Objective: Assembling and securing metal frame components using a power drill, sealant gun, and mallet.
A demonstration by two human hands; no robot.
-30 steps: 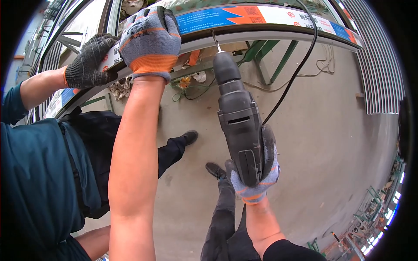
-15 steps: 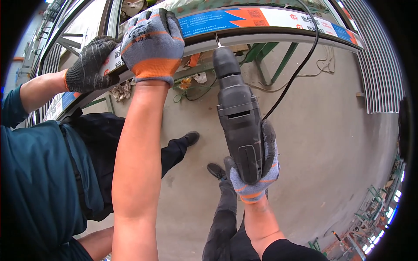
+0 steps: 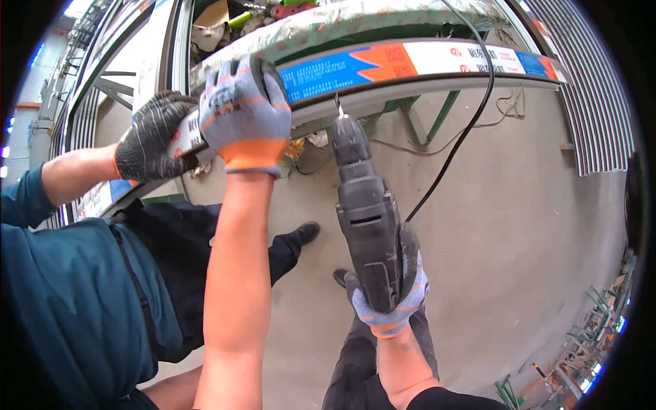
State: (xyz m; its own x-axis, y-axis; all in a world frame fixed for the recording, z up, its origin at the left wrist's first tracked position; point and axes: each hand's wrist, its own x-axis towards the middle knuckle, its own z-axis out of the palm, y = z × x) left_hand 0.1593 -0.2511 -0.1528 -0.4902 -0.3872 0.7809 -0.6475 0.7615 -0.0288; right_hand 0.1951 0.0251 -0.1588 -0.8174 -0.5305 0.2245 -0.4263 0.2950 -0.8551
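Note:
My right hand (image 3: 398, 294), in a grey glove with orange stripes, is wrapped round the handle of a black corded power drill (image 3: 365, 212). The drill points away from me, and its bit (image 3: 339, 106) meets or nearly meets the near edge of a long metal profile (image 3: 437, 83); contact cannot be made out. Blue, white and orange film covers the profile's upper face. Over the profile, left of the bit, my left hand (image 3: 247, 116) is closed on it in a matching glove, its fingertips partly hidden. Next to it, a co-worker's dark-gloved hand (image 3: 156, 140) also grips the profile.
The co-worker in a teal shirt (image 3: 75, 294) stands close at my left. The drill's black cable (image 3: 471, 126) runs up across the profile. A green padded bench (image 3: 328, 34) lies beyond it, and ribbed metal profiles (image 3: 594, 102) are stacked at the far right.
The profile, both my hands and the drill appear lower in the picture, as my view has shifted. The drill still points at the profile, and both my grips are unchanged.

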